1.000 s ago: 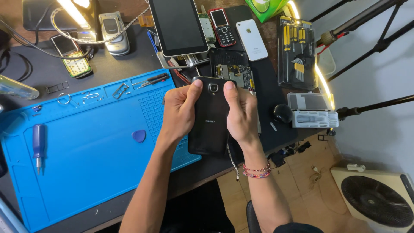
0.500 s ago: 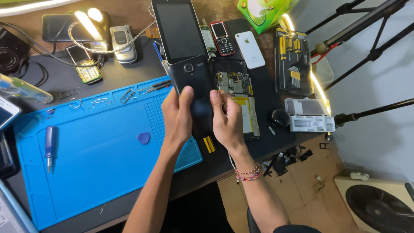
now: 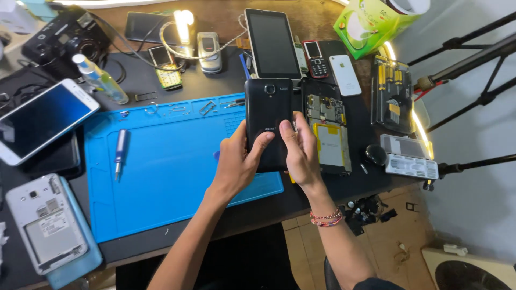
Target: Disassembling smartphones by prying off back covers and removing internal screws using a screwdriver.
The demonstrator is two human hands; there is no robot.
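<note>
We grip the black phone [image 3: 267, 121] from both sides, back up, over the right edge of the blue mat [image 3: 161, 172]. Our left hand [image 3: 236, 164] wraps its lower left edge, thumb across the back; our right hand [image 3: 301, 153] (beaded wristband) pinches the right edge, beside an opened phone [image 3: 329, 134].

A single head-worn camera looks steeply down from above the person's shoulders onto a workbench, at about arm's length. The blue mat [image 3: 161, 172] sits left of centre, with the bench's far edge above it at the top of frame and the tiled floor [image 3: 398, 236] and tripod legs [image 3: 473, 64] off to its right.
</note>
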